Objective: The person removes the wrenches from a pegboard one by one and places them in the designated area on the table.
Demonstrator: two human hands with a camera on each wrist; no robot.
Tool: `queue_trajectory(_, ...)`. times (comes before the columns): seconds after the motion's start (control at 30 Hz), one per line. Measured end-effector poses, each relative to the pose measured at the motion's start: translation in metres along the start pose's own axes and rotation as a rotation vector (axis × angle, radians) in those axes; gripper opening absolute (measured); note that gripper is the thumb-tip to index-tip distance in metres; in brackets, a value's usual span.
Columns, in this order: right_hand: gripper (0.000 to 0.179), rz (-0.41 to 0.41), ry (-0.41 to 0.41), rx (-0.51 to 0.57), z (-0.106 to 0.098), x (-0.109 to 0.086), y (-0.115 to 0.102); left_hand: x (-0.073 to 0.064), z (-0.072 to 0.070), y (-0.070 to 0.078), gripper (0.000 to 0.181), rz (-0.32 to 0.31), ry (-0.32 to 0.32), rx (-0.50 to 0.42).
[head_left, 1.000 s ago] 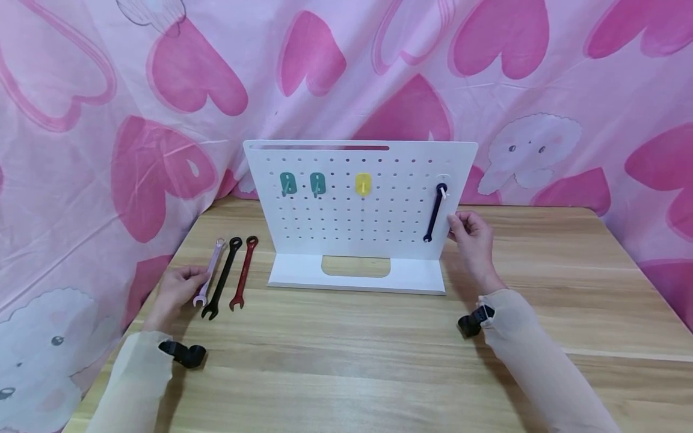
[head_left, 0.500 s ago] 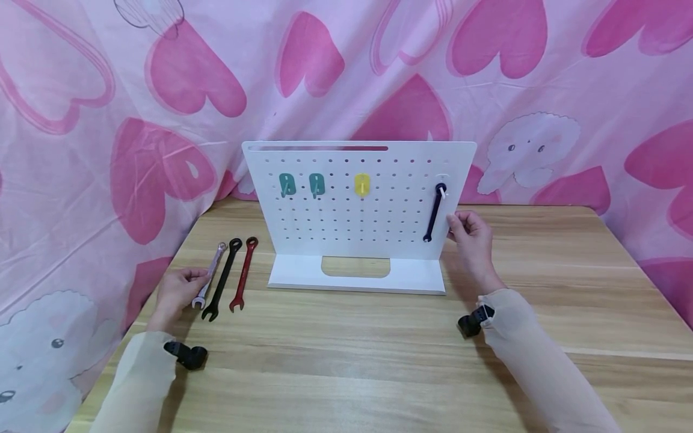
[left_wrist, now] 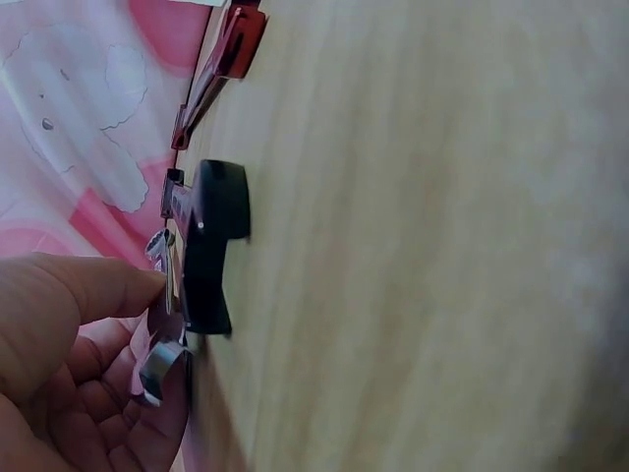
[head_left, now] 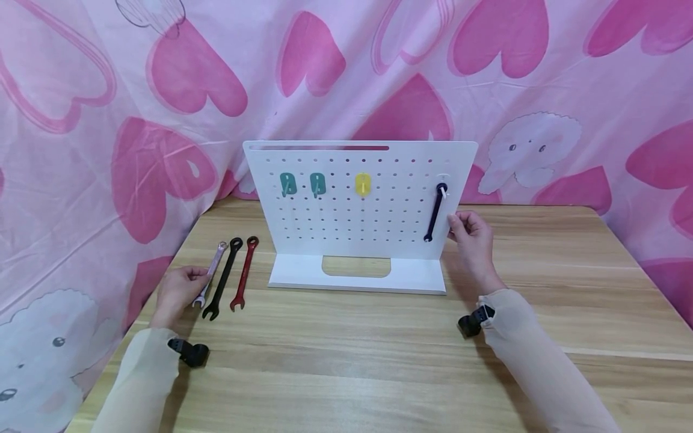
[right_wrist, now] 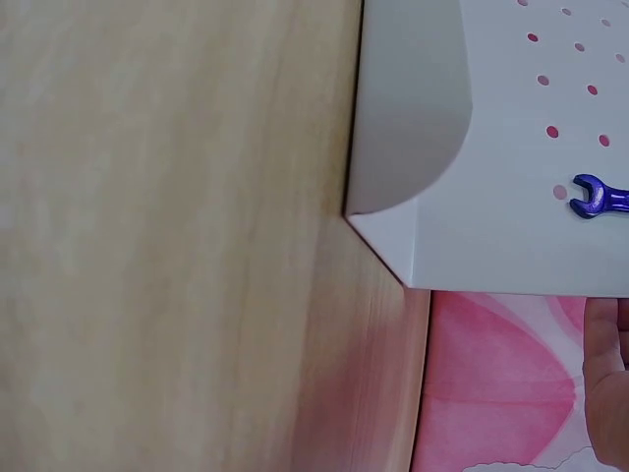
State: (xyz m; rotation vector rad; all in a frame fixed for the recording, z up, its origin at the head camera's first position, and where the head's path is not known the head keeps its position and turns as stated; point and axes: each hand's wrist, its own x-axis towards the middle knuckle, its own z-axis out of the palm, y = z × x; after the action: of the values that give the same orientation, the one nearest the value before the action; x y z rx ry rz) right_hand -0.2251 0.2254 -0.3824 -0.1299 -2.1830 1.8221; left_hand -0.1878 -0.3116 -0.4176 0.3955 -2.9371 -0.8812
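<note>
My left hand (head_left: 178, 291) pinches a small silver-lilac combination wrench (head_left: 216, 258) between thumb and fingers, low at the table's left side. In the left wrist view, the wrench's open end (left_wrist: 162, 369) pokes out below the thumb. Just right of it lie a larger black wrench (head_left: 223, 279) and a red wrench (head_left: 245, 273). My right hand (head_left: 473, 243) grips the right edge of a white pegboard (head_left: 335, 225), thumb in front. On that board, a dark blue-purple wrench (head_left: 435, 213) hangs by its ring from a white hook (head_left: 444, 191).
Two green hooks (head_left: 317, 184) sit at the pegboard's upper left, and a yellow hook (head_left: 363, 184) near its middle. The board's base (head_left: 295, 270) has a cut-out slot. A pink heart-printed cloth (head_left: 346, 114) hangs behind the wooden table (head_left: 346, 361).
The small wrench has turned slightly in my left hand's fingers, its face now showing more silver. My left forearm has shifted a little to the right. The right hand stays on the pegboard's edge.
</note>
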Motion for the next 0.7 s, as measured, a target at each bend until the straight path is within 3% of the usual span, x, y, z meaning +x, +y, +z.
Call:
queue_trajectory(0.23,0.032,-0.017,0.011,-0.011,0.0,0.005,0.013,0.0,-0.001,0.001,0.029,-0.011,-0.021,0.013)
queue_trajectory(0.7,0.032,-0.036,0.022,-0.015,0.0,0.006,0.015,0.001,-0.001,0.001,0.029,-0.054,-0.049,0.001)
